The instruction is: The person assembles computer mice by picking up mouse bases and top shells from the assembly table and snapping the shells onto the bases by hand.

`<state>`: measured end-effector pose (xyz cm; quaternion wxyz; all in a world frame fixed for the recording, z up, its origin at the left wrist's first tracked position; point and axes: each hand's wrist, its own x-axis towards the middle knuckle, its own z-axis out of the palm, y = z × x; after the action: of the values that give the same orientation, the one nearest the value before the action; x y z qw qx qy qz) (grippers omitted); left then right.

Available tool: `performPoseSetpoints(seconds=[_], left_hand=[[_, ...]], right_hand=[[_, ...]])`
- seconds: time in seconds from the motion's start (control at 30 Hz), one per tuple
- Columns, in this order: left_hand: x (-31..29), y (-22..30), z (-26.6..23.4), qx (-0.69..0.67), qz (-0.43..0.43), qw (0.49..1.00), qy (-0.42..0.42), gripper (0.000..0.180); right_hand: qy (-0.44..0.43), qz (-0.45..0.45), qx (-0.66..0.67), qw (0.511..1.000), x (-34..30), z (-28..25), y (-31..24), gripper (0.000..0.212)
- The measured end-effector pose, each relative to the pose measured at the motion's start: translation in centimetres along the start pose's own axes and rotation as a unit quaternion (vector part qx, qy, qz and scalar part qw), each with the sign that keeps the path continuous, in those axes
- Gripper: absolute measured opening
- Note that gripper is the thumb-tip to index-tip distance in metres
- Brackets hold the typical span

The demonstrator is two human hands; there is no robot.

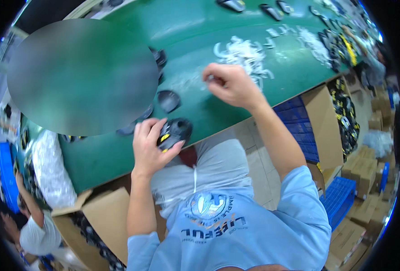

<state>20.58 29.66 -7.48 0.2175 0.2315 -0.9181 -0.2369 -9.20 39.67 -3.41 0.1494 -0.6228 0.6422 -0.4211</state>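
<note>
In my left hand (149, 147) is a rounded black plastic part (180, 131) with yellow patches and a dark hole at its top; the fingers and thumb wrap round its left side. Just beyond it on the green table lies a dark cup-shaped shell (168, 100). My right hand (233, 84) is raised over the table, fingers curled together in a pinch. Whatever it may hold is too small or hidden to make out. Behind that hand spreads a pile of small white curved plastic pieces (243, 54).
The green table (186, 58) bears more dark shells (159, 58) beside a large blurred patch. Black parts (272, 12) lie at the far edge. A clear plastic bag (51, 158) lies left. Open cartons (107, 217) and a blue crate (337, 198) stand below. Other people work at both sides.
</note>
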Motion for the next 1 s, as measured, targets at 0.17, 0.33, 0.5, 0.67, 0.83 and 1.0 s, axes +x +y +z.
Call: performPoseSetpoints(seconds=[0.17,0.33,0.5,0.67,0.83,1.0], left_hand=[[1.7,-0.4,1.3,-0.031,0.05,0.998,0.034,0.066],[1.5,-0.7,1.6,-0.023,0.032,0.998,0.054,0.067],[0.9,-0.9,1.7,-0.029,0.019,0.998,0.057,0.065],[0.5,-0.8,1.6,-0.04,0.015,0.997,0.064,0.065],[0.9,-0.7,1.6,-0.039,0.019,0.997,0.069,0.065],[0.9,-0.7,1.7,-0.041,0.02,0.997,0.07,0.065]], right_hand=[[0.01,-0.033,0.045,0.998,-2.1,1.5,-2.3,0.015],[-0.158,-0.139,0.028,0.977,-1.6,4.5,-2.3,0.018],[-0.142,-0.137,0.056,0.979,-2.3,7.1,-1.8,0.017],[-0.151,-0.179,0.001,0.972,-2.1,6.9,-2.5,0.021],[-0.154,-0.23,-0.027,0.961,-1.4,6.4,-2.7,0.026],[-0.107,-0.196,-0.028,0.974,-1.9,6.3,-2.6,0.026]])
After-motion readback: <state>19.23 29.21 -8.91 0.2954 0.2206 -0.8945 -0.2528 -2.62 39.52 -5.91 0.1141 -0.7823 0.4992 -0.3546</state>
